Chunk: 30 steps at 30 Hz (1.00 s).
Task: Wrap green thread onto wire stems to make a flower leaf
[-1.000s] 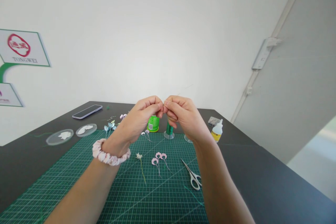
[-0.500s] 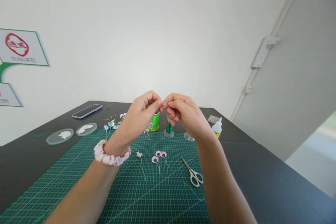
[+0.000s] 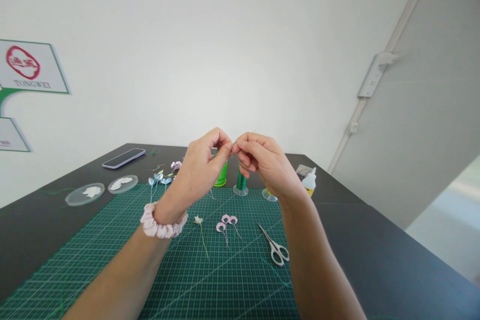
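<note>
Above a gridded green cutting mat, the left hand and right hand meet, thumbs and fingers pinching a hair-thin strand between them; its material is too fine to tell. Below lie three pale-pink looped petals on wire stems, a slender-stemmed white flower, and pointed metal scissors with white oval handles. Glossy green thread wraps a spool. A wall sign reads "TONGWEI".
</note>
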Motion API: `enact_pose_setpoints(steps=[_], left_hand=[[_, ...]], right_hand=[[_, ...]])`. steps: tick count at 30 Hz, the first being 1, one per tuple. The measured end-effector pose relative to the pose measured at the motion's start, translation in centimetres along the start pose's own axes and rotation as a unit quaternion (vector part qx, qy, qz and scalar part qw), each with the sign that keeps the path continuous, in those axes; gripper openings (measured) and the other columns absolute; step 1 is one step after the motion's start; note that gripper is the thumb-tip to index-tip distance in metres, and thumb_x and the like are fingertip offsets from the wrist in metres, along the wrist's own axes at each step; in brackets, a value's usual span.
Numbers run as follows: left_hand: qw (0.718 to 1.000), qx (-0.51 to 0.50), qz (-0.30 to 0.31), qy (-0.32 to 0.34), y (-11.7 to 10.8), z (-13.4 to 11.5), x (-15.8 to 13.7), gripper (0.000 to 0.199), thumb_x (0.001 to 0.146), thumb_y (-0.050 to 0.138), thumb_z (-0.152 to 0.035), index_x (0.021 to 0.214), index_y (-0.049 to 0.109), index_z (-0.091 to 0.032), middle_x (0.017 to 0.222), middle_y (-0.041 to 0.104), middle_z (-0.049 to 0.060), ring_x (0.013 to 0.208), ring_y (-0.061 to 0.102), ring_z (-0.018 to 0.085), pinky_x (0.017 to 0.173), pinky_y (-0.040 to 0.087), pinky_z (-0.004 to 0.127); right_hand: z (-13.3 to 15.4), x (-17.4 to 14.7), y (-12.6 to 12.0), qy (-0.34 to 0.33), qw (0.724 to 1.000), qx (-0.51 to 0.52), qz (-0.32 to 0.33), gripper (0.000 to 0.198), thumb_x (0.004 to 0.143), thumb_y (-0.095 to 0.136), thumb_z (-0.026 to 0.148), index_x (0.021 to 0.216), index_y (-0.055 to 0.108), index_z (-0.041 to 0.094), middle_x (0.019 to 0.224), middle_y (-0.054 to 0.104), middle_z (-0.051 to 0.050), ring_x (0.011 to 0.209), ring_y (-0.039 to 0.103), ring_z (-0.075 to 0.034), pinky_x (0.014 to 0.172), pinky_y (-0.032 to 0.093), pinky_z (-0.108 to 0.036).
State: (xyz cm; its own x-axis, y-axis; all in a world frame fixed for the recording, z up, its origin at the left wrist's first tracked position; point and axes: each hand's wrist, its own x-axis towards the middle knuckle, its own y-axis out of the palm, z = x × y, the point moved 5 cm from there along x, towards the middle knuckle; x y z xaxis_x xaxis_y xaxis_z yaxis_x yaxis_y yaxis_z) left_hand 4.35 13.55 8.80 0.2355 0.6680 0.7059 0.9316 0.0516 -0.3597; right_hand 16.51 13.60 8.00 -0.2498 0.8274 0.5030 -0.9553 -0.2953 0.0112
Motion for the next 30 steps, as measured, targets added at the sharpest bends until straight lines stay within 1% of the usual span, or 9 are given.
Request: enact_pose_setpoints(steps=[5,11,16,19,22,25,28,30], left_hand=[[1.0,0.021,-0.009,0.014,-0.2,-0.2,-0.2,0.014,0.087,0.05,-0.02,0.073,0.054,-0.019,0.066,0.055,-0.002,0.061,0.044,0.012,0.058,0.031,0.028],[0.997,0.059,-0.027,0.041,-0.3,-0.6,-0.1,0.011,0.086,0.051,-0.018,0.075,0.055,-0.019,0.07,0.058,-0.001,0.063,0.046,0.012,0.057,0.031,0.027],[0.995,0.068,-0.039,0.055,-0.3,-0.7,-0.2,0.01,0.085,0.052,-0.018,0.076,0.055,-0.019,0.072,0.058,0.0,0.064,0.047,0.012,0.055,0.03,0.027],[0.999,0.026,-0.016,0.032,-0.1,-0.3,-0.1,0.01,0.086,0.053,-0.021,0.076,0.056,-0.019,0.072,0.059,0.0,0.064,0.047,0.012,0.056,0.032,0.027],[0.998,-0.054,0.03,-0.001,0.4,0.2,0.1,0.019,0.089,0.048,-0.024,0.072,0.055,-0.019,0.069,0.057,0.0,0.067,0.05,0.013,0.063,0.036,0.028],[0.988,-0.142,0.06,-0.032,0.8,0.5,0.3,0.025,0.089,0.045,-0.025,0.066,0.053,-0.019,0.064,0.055,0.0,0.067,0.05,0.013,0.066,0.038,0.029],[0.971,-0.211,0.078,-0.076,1.2,0.7,0.2,0.021,0.084,0.049,-0.024,0.064,0.052,-0.019,0.062,0.052,-0.001,0.064,0.048,0.013,0.065,0.037,0.028],[0.963,-0.232,0.091,-0.104,1.4,0.7,0.0,0.02,0.081,0.051,-0.024,0.062,0.051,-0.018,0.061,0.05,-0.001,0.064,0.047,0.013,0.064,0.037,0.028]], right_hand=[[0.0,0.2,0.1,-0.002,1.0,0.004,-0.009,0.021,0.083,0.052,0.022,0.064,0.058,0.018,0.044,0.041,0.009,0.036,0.035,-0.004,0.038,0.033,-0.02],[-0.1,0.2,0.3,-0.002,1.0,0.005,-0.021,0.022,0.084,0.054,0.024,0.062,0.057,0.018,0.043,0.039,0.01,0.035,0.033,-0.004,0.038,0.032,-0.019],[-0.1,0.2,0.2,-0.019,0.999,-0.008,-0.046,0.023,0.083,0.054,0.022,0.06,0.055,0.019,0.043,0.038,0.011,0.035,0.031,-0.003,0.036,0.03,-0.019],[0.0,0.2,0.0,-0.031,0.998,-0.02,-0.05,0.024,0.083,0.054,0.02,0.058,0.055,0.019,0.043,0.037,0.01,0.034,0.033,-0.003,0.036,0.03,-0.018],[0.2,0.0,-0.2,-0.043,0.998,-0.029,-0.042,0.024,0.082,0.054,0.019,0.058,0.055,0.018,0.044,0.038,0.01,0.035,0.035,-0.003,0.035,0.03,-0.018],[0.2,-0.2,-0.2,-0.045,0.998,-0.032,-0.031,0.024,0.083,0.054,0.019,0.059,0.056,0.018,0.045,0.038,0.009,0.036,0.035,-0.003,0.035,0.03,-0.018],[0.3,-0.3,-0.1,-0.046,0.998,-0.038,-0.012,0.023,0.083,0.053,0.018,0.061,0.057,0.018,0.047,0.04,0.009,0.037,0.036,-0.004,0.036,0.03,-0.018],[0.3,-0.4,0.0,-0.044,0.998,-0.045,-0.001,0.023,0.084,0.052,0.018,0.061,0.057,0.018,0.047,0.04,0.009,0.038,0.036,-0.004,0.036,0.03,-0.019]])
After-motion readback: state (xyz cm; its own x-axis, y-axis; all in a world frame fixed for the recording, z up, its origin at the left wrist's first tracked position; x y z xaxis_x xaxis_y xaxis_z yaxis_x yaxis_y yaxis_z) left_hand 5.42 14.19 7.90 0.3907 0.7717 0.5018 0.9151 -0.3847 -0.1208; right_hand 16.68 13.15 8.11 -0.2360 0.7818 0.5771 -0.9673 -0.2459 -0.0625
